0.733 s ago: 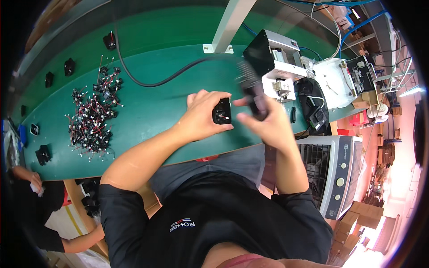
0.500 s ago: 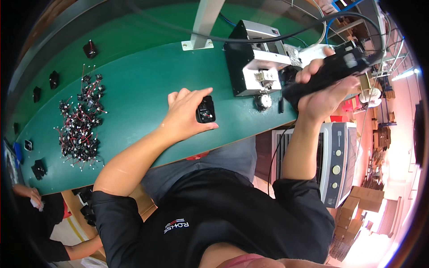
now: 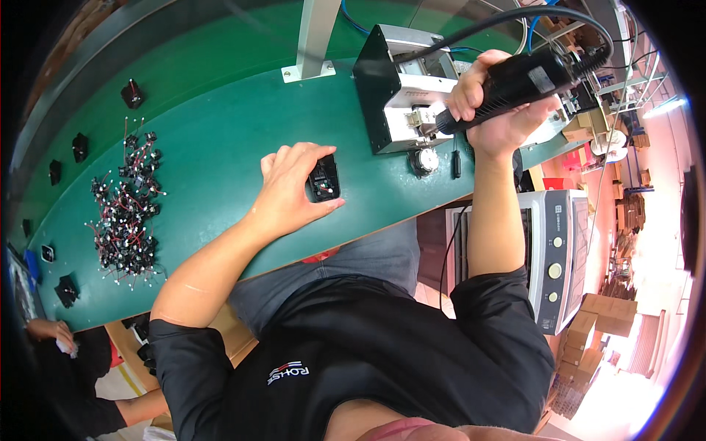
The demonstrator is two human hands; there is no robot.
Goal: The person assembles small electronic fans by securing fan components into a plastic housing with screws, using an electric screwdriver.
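Note:
On the green tabletop (image 3: 220,154), my left hand (image 3: 283,191) grips a small black plastic housing (image 3: 324,178) between thumb and fingers. The housing lies open side up, with small parts and a bit of white and red inside. My right hand (image 3: 500,121) is wrapped round a black corded electric screwdriver (image 3: 526,79), tilted with its nose down to the left. That nose is at the front of a black and silver screw feeder (image 3: 375,95); whether the bit touches it I cannot tell.
A pile of small black parts with red and black wires (image 3: 129,213) covers the table's left. By the feeder are a silver round part (image 3: 424,162) and a small black screwdriver (image 3: 457,164). A metal post (image 3: 316,44) rises behind. At far left is another person's hand (image 3: 62,334).
My right hand has brought the electric screwdriver left to the screw feeder's front. My left hand still grips the housing on the table; the whole view has shifted slightly.

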